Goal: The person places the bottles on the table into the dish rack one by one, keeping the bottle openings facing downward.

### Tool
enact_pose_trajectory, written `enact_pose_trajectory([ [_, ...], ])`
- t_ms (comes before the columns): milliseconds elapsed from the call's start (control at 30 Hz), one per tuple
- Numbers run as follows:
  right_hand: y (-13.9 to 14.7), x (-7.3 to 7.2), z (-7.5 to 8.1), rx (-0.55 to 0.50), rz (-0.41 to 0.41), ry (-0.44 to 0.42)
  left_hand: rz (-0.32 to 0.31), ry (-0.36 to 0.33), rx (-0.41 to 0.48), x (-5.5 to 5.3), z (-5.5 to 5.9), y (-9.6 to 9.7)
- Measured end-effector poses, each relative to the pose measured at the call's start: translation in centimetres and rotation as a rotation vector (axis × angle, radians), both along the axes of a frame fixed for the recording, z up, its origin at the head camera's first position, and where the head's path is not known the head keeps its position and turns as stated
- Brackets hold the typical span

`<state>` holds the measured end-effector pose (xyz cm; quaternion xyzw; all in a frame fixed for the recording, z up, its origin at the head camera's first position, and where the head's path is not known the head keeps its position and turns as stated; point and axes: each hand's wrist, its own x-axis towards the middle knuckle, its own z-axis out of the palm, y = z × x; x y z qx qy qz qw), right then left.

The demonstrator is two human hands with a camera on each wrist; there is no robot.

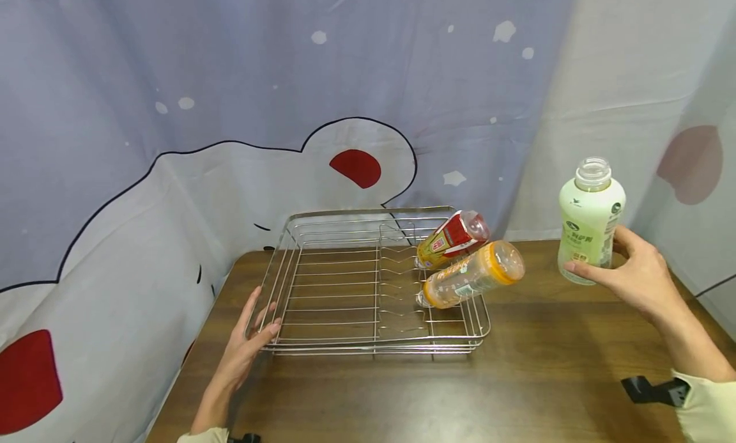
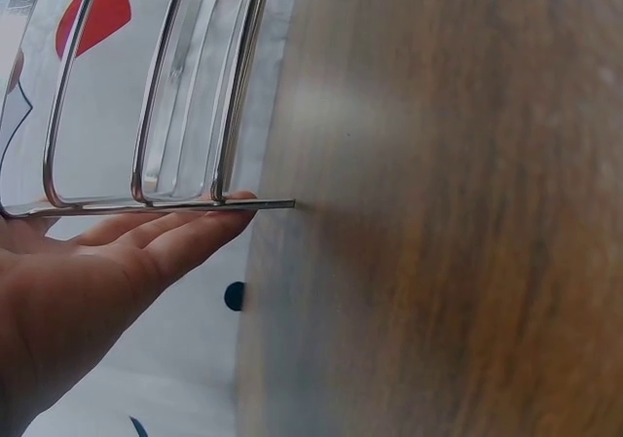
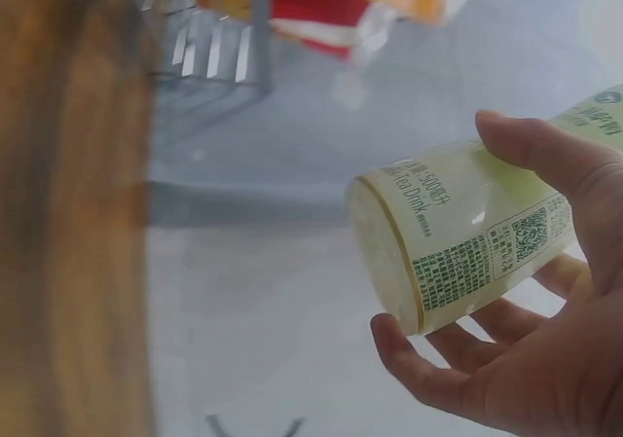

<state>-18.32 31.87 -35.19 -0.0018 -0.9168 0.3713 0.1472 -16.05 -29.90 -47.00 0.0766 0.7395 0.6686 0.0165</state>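
My right hand (image 1: 644, 277) grips a pale green plastic bottle (image 1: 592, 225) near its base, upright and uncapped, above the right side of the table. In the right wrist view the thumb lies along one side of the bottle (image 3: 467, 233), with the fingers around the other. At the left end of a wire dish rack (image 1: 333, 307), my left hand (image 1: 238, 350) rests against the side with spread fingers. Inside the rack's right part, a red and yellow bottle (image 1: 454, 238) and a clear bottle with orange bands (image 1: 474, 275) lean neck down, bases pointing up and right.
The rack stands on a brown wooden table (image 1: 552, 366). A patterned curtain (image 1: 259, 66) hangs behind the table and around both sides. Wire dividers (image 1: 397, 283) run along the rack's middle, left of the two leaning bottles.
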Motion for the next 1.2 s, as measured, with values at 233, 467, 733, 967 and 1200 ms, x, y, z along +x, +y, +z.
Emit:
enact_pose_trajectory([
  [233,-1.5,0.7,3.2,0.097,0.022,-0.003,0.001,-0.002,-0.011,0.0,0.0,-0.1],
  [467,-3.0,1.3,5.3,0.157,0.064,-0.001,0.001,0.008,-0.014,0.0,0.2,-0.1],
  [733,-4.4,1.6,6.9,0.216,0.114,0.089,0.008,0.006,-0.030,0.0,0.2,-0.1],
  [967,-5.6,1.6,7.0,0.319,0.156,0.277,0.043,0.009,-0.097,0.0,0.5,-0.1],
  [1200,-6.9,2.2,8.0,0.395,0.154,0.246,0.203,0.153,-0.304,0.3,2.8,0.5],
])
